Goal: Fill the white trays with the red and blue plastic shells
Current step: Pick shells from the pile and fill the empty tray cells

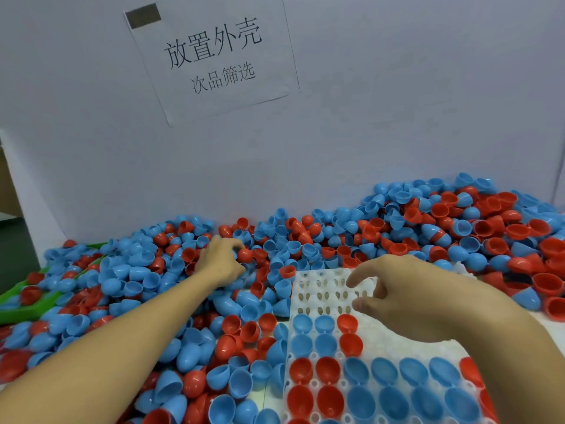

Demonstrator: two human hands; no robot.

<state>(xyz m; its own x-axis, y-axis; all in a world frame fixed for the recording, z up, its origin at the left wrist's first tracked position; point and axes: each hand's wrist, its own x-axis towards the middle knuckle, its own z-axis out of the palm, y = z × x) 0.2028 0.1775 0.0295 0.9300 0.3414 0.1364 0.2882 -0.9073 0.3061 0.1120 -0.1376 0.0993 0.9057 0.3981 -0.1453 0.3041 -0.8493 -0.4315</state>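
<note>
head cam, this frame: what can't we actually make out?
- Left hand: fingertips buried in the shell pile; whether it grips a shell is unclear.
- White tray: right-side sockets hidden by the right hand and forearm; near end cut off by the bottom edge.
- Green object: mostly under shells, unidentifiable.

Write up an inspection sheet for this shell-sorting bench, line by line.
Surface: bench almost wholly hidden under loose shells; a white strip shows.
Job's things: white tray partly filled, near rows hold red and blue shells open side up, far rows empty; pile of shells heaped against the wall.
Clutter: green tray half buried at left.
Grippers: left hand reaches into the pile, fingers curled on shells; right hand hovers over the tray's empty rows, fingers relaxed, holding nothing.
Cables: nothing seen.
Surroundings: white wall with a paper sign in Chinese characters.
</note>
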